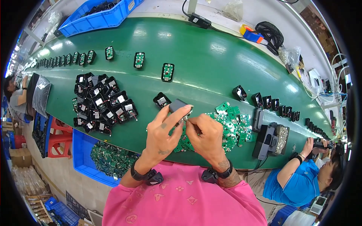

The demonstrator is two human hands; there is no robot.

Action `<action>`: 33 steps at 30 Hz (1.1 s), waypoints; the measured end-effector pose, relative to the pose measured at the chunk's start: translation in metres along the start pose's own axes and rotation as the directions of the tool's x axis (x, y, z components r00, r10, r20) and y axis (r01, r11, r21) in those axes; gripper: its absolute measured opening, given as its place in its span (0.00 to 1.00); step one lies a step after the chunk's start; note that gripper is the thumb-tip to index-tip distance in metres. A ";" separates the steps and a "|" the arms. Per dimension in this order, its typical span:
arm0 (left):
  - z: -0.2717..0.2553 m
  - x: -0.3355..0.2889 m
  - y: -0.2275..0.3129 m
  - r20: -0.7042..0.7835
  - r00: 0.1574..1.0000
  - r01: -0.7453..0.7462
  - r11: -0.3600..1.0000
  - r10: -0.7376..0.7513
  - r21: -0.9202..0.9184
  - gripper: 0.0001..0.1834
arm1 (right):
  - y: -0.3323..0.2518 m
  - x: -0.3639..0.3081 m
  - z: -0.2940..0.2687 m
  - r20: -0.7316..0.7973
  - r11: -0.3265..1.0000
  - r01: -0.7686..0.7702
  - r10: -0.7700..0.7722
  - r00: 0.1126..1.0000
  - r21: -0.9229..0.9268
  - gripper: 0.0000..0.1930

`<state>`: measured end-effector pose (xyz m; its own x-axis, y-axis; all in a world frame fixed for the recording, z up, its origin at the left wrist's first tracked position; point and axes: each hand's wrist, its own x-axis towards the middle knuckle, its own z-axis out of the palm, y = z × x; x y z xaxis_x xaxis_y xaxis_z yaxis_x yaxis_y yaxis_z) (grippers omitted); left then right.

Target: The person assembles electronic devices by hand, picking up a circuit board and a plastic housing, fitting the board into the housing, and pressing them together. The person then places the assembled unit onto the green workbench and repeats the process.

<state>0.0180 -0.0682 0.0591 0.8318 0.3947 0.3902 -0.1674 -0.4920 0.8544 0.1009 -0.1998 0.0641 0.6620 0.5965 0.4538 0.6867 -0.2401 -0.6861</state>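
Note:
My left hand (pixel 162 130) holds a black plastic housing (pixel 178 105), tilted up off the table. Against its underside, my right hand (pixel 205 133) pinches at a small part that the fingers mostly hide. Just beyond the left hand lies another open black housing (pixel 162 100) with a silver block inside. Around and behind my right hand spreads a heap of loose green circuit boards (pixel 232 126). To the left sits a pile of black housings (pixel 100 100), several showing silver blocks and wires. Farther off, a housing with a green board fitted (pixel 167 72) stands on the green surface.
A row of board-filled housings (pixel 83 58) runs to the far left; open housings (pixel 257 100) line the right. A blue bin (pixel 96 19) stands at the back, and a blue crate (pixel 85 150) of boards below the left edge. A dark device (pixel 265 141) and a co-worker (pixel 301 179) are right.

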 end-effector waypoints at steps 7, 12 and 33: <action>0.008 -0.003 -0.005 -0.048 0.997 -0.047 0.994 0.052 0.096 0.27 | 0.007 -0.004 0.005 0.034 0.996 0.078 -0.077 0.996 -0.033 0.05; 0.009 0.000 -0.006 -0.035 0.999 -0.020 0.997 0.022 0.069 0.26 | 0.014 -0.005 0.009 0.021 0.997 0.074 -0.074 0.997 -0.032 0.05; 0.001 0.006 -0.015 0.288 0.918 0.380 0.807 -0.272 -0.451 0.34 | 0.032 -0.017 0.007 0.186 0.617 -0.343 0.307 0.934 0.708 0.02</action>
<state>0.0264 -0.0595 0.0484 0.9618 0.2725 0.0275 -0.0576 0.1032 0.9930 0.1099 -0.2118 0.0303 0.7728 0.6254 0.1078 -0.0160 0.1890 -0.9819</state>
